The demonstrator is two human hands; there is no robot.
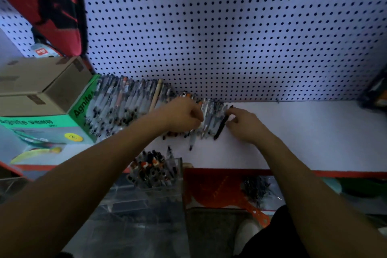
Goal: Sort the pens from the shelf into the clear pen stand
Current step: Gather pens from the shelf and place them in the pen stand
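Clear pen stand [177,168], seemingly pen-filled.

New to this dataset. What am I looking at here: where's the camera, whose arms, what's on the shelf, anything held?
There is no robot. A person wears one wide-angle camera on the head, looking forward and down, so the two bare arms coming in from the bottom are their own.

Both hands work at a row of pens lying on a white shelf against a pegboard wall. The left hand has its fingers curled into the pens; the blur hides exactly what it grips. The right hand pinches a black pen at the row's right end.

Just below the shelf edge stands the clear pen stand, already holding many pens. At left sit a green box and cardboard boxes.
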